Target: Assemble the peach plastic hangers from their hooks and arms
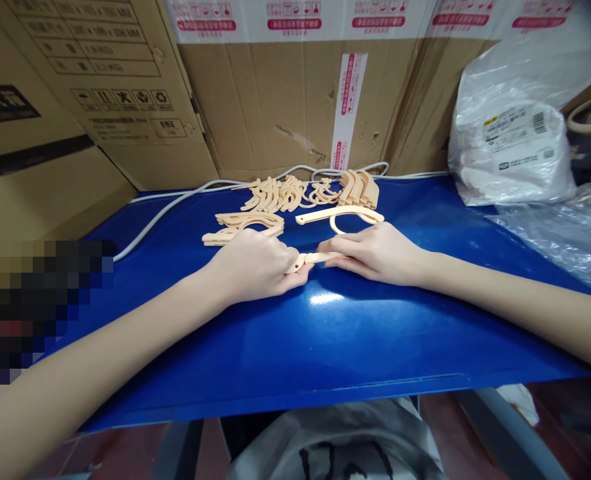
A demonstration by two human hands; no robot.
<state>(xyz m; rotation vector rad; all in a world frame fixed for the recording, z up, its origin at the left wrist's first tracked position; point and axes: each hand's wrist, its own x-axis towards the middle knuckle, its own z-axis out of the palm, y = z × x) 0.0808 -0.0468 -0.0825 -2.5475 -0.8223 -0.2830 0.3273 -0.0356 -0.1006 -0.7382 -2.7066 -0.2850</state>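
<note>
Over the blue table, both my hands grip a beige plastic folding hanger piece (315, 257). My left hand (255, 267) is closed around its left end, where a rounded joint with a small hole shows at the fingers. My right hand (380, 252) pinches the other end between thumb and fingers. Just behind the right hand lies a long curved hanger arm (342, 213) with a curved hook part beneath it. A stack of hanger pieces (250, 221) lies behind my left hand, partly hidden by it.
Along the back are loose small curved parts (275, 193), hook-like parts (325, 192) and stacked wide curved arms (359, 189). A white cable (175, 200) crosses the table (315, 360). Cardboard boxes (275, 100) wall the back and left. A plastic-wrapped package (515, 147) stands at right.
</note>
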